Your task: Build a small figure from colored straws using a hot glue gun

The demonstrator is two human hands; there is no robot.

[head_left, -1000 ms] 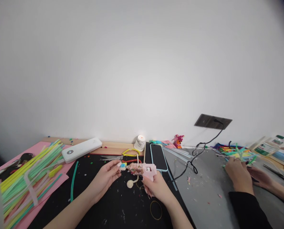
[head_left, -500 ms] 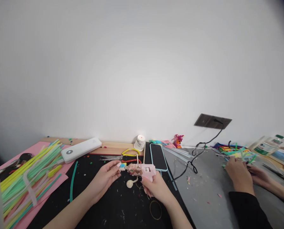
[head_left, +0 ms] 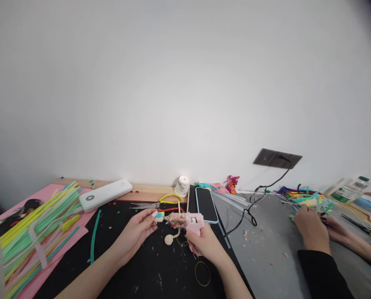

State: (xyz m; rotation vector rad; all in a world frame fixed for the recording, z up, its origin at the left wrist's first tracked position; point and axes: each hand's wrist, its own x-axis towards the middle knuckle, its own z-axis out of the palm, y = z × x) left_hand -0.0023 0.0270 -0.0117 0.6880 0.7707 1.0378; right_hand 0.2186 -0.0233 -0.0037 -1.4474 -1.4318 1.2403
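Observation:
Between its thumb and fingers, my left hand (head_left: 139, 232) pinches a small blue, yellow and white fuzzy piece (head_left: 160, 216). My right hand (head_left: 202, 245) is wrapped round the handle of a pink glue gun (head_left: 194, 223), whose smeared front end points left at the piece. The nozzle is very near the piece; whether they touch, I cannot tell. Just below the gun, a cream round piece with a stem (head_left: 168, 239) lies on the black mat (head_left: 151, 270). Scissors with yellow handles (head_left: 169, 199) lie behind the gun.
At left, pipe cleaners (head_left: 45, 228) lie on pink sheets beside a white device (head_left: 106, 195). Behind are a white cup (head_left: 182, 186) and a phone (head_left: 206, 204). A black cord (head_left: 252, 205) runs to the wall socket (head_left: 278, 158). At right, another person's hands (head_left: 313, 228) work near a bottle (head_left: 349, 189).
The whole view has shifted very slightly. My hands keep nearly the same places, with the piece and the glue gun still held. The other person's hands have moved a little.

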